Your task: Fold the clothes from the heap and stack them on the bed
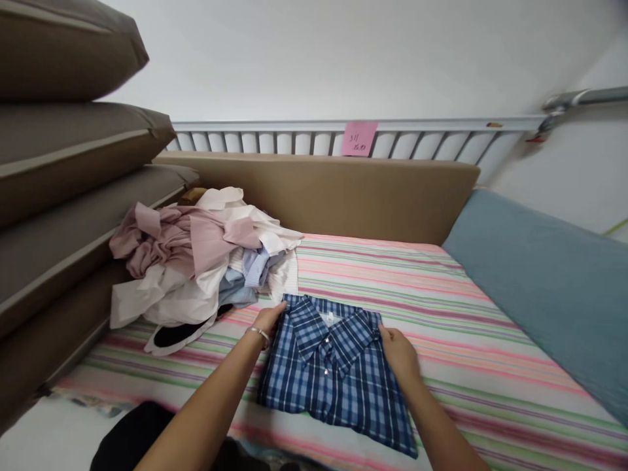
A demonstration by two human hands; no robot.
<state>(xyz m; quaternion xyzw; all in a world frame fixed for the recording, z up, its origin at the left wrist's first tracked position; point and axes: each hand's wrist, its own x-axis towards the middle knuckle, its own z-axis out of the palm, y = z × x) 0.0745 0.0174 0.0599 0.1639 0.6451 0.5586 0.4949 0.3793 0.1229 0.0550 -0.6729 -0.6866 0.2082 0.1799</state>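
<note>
A blue plaid shirt (328, 373), folded into a rough rectangle with its collar at the far end, lies front up on the striped sheet (363, 261). My left hand (269, 318) grips the shirt's upper left edge near the collar; its fingertips are partly hidden by the cloth. At the upper right edge, my right hand (400, 353) pinches the fabric between thumb and fingers. A bracelet (260, 335) circles my left wrist. Left of the shirt is a heap of crumpled clothes, with a pink garment (196, 239) on top and white cloth (176, 297) below.
Thick brown cushions (63, 137) are stacked along the left. A brown padded panel (333, 196) runs along the back, below a white radiator (294, 139) bearing a pink note (359, 139). On the right leans a blue-grey cushion (544, 288). A pipe (593, 98) crosses the upper right.
</note>
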